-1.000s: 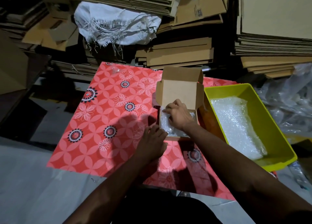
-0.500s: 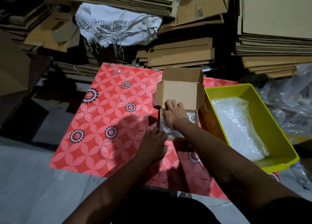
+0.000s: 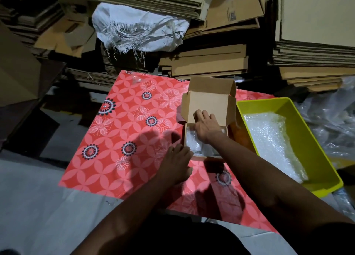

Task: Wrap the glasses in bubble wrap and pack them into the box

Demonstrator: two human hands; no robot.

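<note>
Lower centre: both bare forearms reaching up-frame over a red floral-patterned mat [image 3: 119, 139].

Left hand [image 3: 177, 163] just below centre, fingers relaxed and fairly straight, tips resting at the near left corner of the small open brown cardboard box [image 3: 209, 103]; holding nothing, apparently steadying.

Right hand [image 3: 206, 125] inside the box, palm down, fingers bent over the far end of the clear bubble-wrapped glasses bundle [image 3: 194, 144]. Pressing or gripping: cannot tell, fingertips hidden.

Bundle down in the box tray, long axis near-to-far, directly under the right hand and just up-frame of the left fingertips. Right hand nearer. Lid flap standing open at the far side, just beyond the right knuckles; likely next move is seating the bundle, then bringing the lid toward the body.

Right of frame: yellow rectangular plastic tub [image 3: 288, 105] beside the box, sheets of bubble wrap [image 3: 272, 139] inside.

Top of frame: frayed white woven sack [image 3: 138, 28] on stacks of flattened brown cardboard [image 3: 211, 62]. Printed label on one carton, upper right; too small to read.
</note>
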